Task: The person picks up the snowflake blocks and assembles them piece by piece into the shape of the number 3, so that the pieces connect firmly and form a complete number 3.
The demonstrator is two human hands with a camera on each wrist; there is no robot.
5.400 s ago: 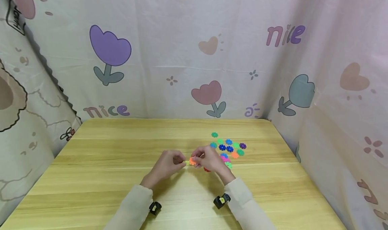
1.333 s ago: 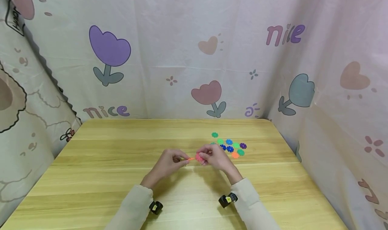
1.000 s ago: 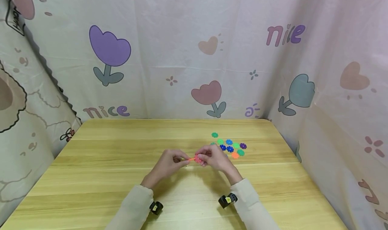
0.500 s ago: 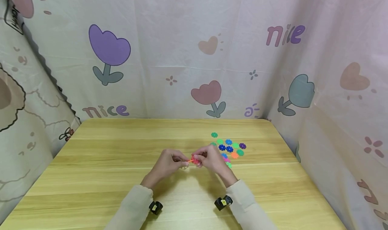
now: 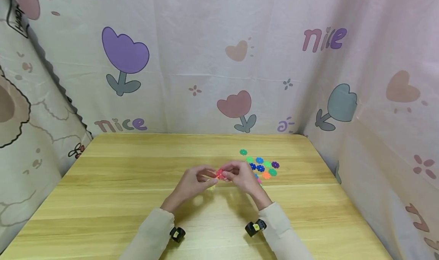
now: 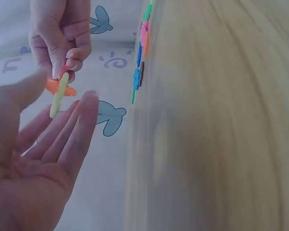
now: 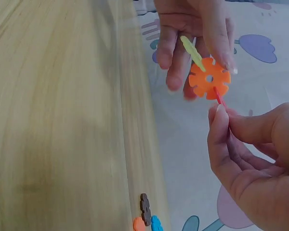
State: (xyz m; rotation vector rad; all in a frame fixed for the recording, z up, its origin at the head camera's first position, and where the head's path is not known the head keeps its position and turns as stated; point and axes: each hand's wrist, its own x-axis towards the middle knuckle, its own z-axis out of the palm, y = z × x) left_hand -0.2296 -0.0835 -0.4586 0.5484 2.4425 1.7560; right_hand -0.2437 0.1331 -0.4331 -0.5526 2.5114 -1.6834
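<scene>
Three notched plastic flower discs are joined edge to edge between the hands: a red one (image 5: pixel 220 174), an orange one (image 7: pixel 201 85) and a pale yellow one (image 7: pixel 190 50). My right hand (image 5: pixel 242 178) pinches the red disc between thumb and fingertips; its edge sits in a notch of the orange disc. My left hand (image 5: pixel 192 182) is spread around the orange and yellow discs. Its thumb tip is right at the orange rim, while the other fingers extend apart behind the yellow disc (image 6: pixel 59 96). In the right wrist view the red disc is mostly covered by fingers.
Loose flower discs in several colours lie on the wooden table (image 5: pixel 130 199), just beyond and right of my right hand, among them a purple one (image 5: pixel 275 165) and an orange loose disc (image 5: pixel 266 175). A printed curtain (image 5: pixel 192 54) hangs behind the table.
Earlier the right hand held the orange disc against the yellow; then it brought a red disc to the orange one. Now red and orange are joined, and the left fingers have spread from their pinch.
</scene>
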